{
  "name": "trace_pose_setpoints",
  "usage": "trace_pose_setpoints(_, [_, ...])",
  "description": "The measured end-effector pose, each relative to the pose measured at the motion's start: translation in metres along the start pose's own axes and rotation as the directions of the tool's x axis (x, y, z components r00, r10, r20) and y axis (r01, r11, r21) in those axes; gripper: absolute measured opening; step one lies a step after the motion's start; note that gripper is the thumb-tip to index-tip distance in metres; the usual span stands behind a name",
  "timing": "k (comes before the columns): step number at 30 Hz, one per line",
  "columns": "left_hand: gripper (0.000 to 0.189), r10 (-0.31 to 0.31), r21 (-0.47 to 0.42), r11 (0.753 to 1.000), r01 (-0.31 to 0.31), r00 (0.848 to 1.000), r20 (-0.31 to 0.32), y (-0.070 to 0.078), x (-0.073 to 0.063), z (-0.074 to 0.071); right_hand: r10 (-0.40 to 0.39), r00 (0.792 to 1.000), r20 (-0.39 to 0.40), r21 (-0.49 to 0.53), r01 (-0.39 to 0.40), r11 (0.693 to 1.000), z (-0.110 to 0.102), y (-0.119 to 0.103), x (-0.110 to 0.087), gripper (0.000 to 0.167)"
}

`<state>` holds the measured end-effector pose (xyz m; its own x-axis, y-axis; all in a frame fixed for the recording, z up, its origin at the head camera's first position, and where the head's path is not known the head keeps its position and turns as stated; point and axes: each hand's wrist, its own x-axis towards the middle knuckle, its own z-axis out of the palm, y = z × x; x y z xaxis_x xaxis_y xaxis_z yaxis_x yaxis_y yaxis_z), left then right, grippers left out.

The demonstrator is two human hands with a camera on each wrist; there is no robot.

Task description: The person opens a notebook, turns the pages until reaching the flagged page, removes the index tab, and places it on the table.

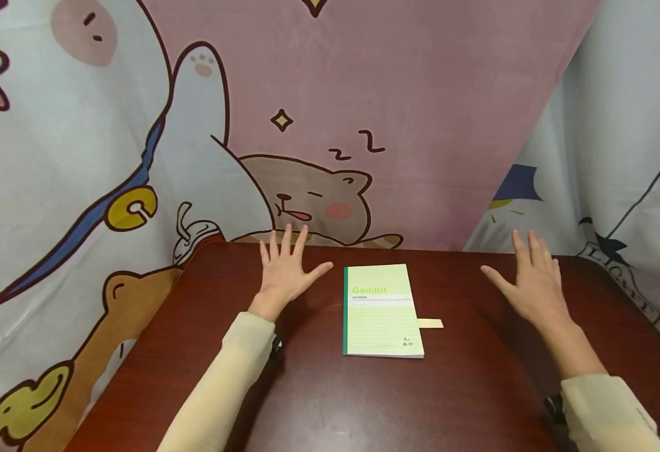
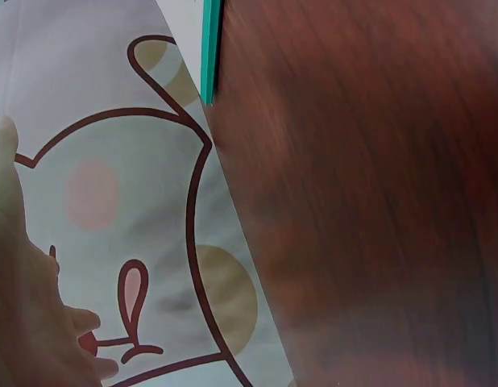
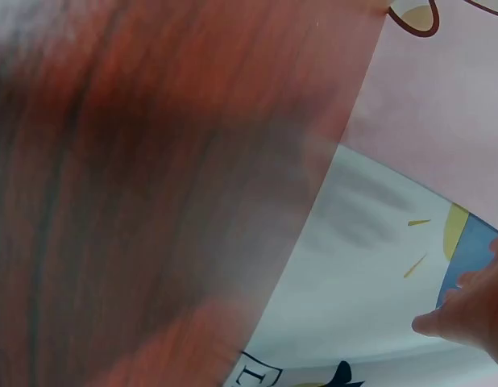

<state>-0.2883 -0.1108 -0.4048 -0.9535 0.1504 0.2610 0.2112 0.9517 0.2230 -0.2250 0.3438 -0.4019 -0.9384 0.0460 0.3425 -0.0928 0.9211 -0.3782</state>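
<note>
A pale green notebook (image 1: pixel 383 320) with a dark green spine and the word Gambit on its cover lies closed on the table. From its right edge sticks out a small cream paper tab (image 1: pixel 431 323). To the left of the notebook my left hand (image 1: pixel 286 270) is held with fingers spread and nothing in it. My right hand (image 1: pixel 535 285) stands well off to the right, fingers straight, thumb apart, also holding nothing. In the left wrist view the corner of the green spine (image 2: pixel 209 56) shows at the top, with the left hand (image 2: pixel 35 282) at the left edge.
The dark reddish-brown wooden table (image 1: pixel 318 402) reaches back to a hanging cloth (image 1: pixel 431 125) printed with cartoon animals. A white part of the cloth (image 1: pixel 635 81) runs along the right side. Pale sleeves (image 1: pixel 222 376) cover both forearms.
</note>
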Motion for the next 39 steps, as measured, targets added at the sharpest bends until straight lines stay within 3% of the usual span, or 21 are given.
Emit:
trace_pose_setpoints(16, [0.096,0.004,-0.045,0.999,-0.001,0.998,0.064,0.010,-0.012,0.001,0.063,0.998,-0.001,0.050,-0.063,0.997,0.012,-0.005,-0.007,0.092])
trace_pose_setpoints(21, [0.095,0.008,-0.068,0.998,-0.005,0.998,0.054,0.011,-0.017,0.002,0.063,0.998,0.001,0.071,-0.063,0.995,0.015,-0.009,-0.009,0.090])
trace_pose_setpoints(39, [0.089,0.012,-0.188,0.982,0.010,0.993,0.116,0.015,-0.033,0.005,0.039,0.999,0.032,0.124,-0.042,0.991,0.021,-0.020,-0.012,0.084])
